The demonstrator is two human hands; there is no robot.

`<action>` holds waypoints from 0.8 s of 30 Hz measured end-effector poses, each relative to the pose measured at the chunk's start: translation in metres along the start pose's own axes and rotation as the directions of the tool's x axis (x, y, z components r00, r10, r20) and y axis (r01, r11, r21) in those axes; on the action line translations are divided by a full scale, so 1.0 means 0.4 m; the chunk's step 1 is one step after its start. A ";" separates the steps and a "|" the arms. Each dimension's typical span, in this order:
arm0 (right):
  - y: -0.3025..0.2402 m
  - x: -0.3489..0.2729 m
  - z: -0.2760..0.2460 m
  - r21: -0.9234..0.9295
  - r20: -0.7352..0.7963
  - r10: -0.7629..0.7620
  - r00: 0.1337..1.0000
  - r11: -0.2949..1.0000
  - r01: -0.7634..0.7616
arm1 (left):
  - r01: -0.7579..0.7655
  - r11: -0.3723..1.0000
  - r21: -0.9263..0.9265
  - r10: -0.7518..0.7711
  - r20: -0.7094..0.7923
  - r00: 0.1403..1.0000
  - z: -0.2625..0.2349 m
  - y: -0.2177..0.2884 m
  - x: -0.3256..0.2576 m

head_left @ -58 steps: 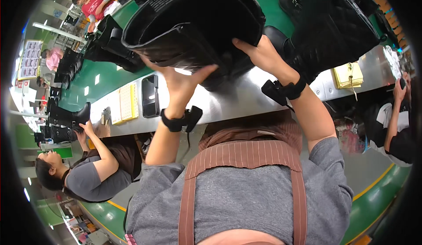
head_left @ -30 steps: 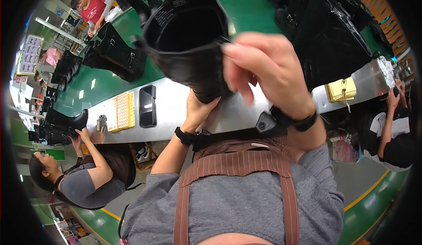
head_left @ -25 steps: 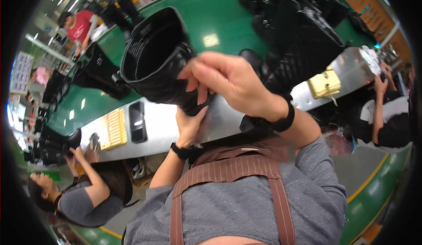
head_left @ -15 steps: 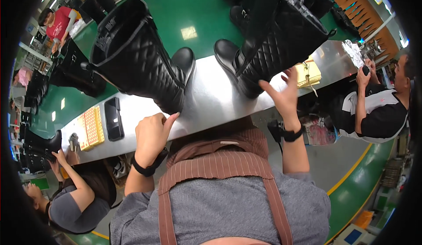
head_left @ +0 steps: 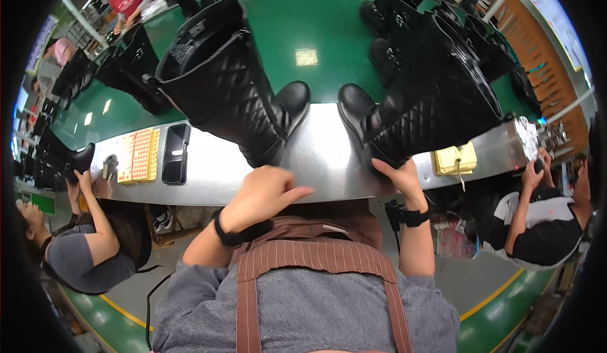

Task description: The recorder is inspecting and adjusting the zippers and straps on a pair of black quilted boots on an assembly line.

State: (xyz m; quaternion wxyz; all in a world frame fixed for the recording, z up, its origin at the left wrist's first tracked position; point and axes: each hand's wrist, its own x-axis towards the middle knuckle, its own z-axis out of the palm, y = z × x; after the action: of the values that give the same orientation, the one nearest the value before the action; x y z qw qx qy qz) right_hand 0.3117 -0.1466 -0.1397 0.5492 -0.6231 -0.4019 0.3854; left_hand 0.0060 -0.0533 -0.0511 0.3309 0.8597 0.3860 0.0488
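We have the left boot [head_left: 221, 97] and right boot [head_left: 420, 116] standing apart on the ledge [head_left: 218, 173], heels toward us, presumably for easy reach. Our right hand [head_left: 402, 177] lays its thumb on the right boot's heel, perhaps to steady it; its fingers are hidden, their grip untellable. Our left hand [head_left: 269, 191], thumb spread from curled fingers, seems free beside the left boot's heel.

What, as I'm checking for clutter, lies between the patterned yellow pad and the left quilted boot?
A black phone, on the metal work surface, nearer the yellow pad than the left quilted boot; the head view shows it.
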 end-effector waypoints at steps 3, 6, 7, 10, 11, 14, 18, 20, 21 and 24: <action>-0.010 0.007 -0.021 0.010 0.106 0.093 0.990 0.995 -0.095 | 0.367 0.926 0.087 -0.360 -0.078 0.929 -0.055 -0.084 -0.091; -0.012 0.011 -0.038 -0.013 0.176 0.034 0.984 0.999 -0.032 | 0.223 0.947 -0.232 -0.291 -0.317 0.903 -0.051 -0.163 -0.091; -0.009 0.013 -0.038 0.029 0.210 0.014 0.978 0.999 -0.020 | 0.115 0.942 -0.316 -0.228 -0.348 0.909 -0.039 -0.187 -0.067; 0.012 0.018 -0.010 -0.104 0.124 0.014 0.992 0.995 -0.001 | -0.154 0.804 -0.574 -0.039 -0.309 0.950 0.022 -0.237 0.041; 0.021 0.022 0.009 -0.199 0.030 0.008 1.000 0.980 -0.002 | -0.245 0.751 -0.613 0.039 -0.330 0.943 0.041 -0.248 0.072; 0.046 0.026 0.086 -0.208 -0.060 -0.155 0.986 0.968 0.139 | -0.207 0.688 -0.695 -0.052 -0.332 0.942 0.070 -0.268 0.112; 0.033 0.046 0.227 -0.274 -0.061 -0.150 0.987 0.953 0.128 | -0.285 0.587 -0.758 -0.070 -0.398 0.915 0.081 -0.248 0.107; 0.004 0.050 0.287 -0.319 0.027 -0.193 0.981 0.928 0.191 | -0.223 0.715 -0.662 -0.122 -0.433 0.893 0.093 -0.224 0.108; -0.013 0.046 0.317 -0.477 0.006 -0.220 0.976 0.857 0.196 | -0.163 0.784 -0.599 -0.160 -0.449 0.879 0.101 -0.211 0.116; -0.062 0.056 0.354 -0.418 0.016 -0.228 0.973 0.883 0.214 | -0.221 0.751 -0.622 -0.203 -0.537 0.819 0.126 -0.186 0.126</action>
State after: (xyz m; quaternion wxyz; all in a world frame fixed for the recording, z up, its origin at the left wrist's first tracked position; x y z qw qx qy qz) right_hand 0.1879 -0.0709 -0.1299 0.4504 -0.6823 -0.5341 0.2150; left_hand 0.0111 -0.0089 -0.1440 0.4801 0.6323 0.4199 0.4397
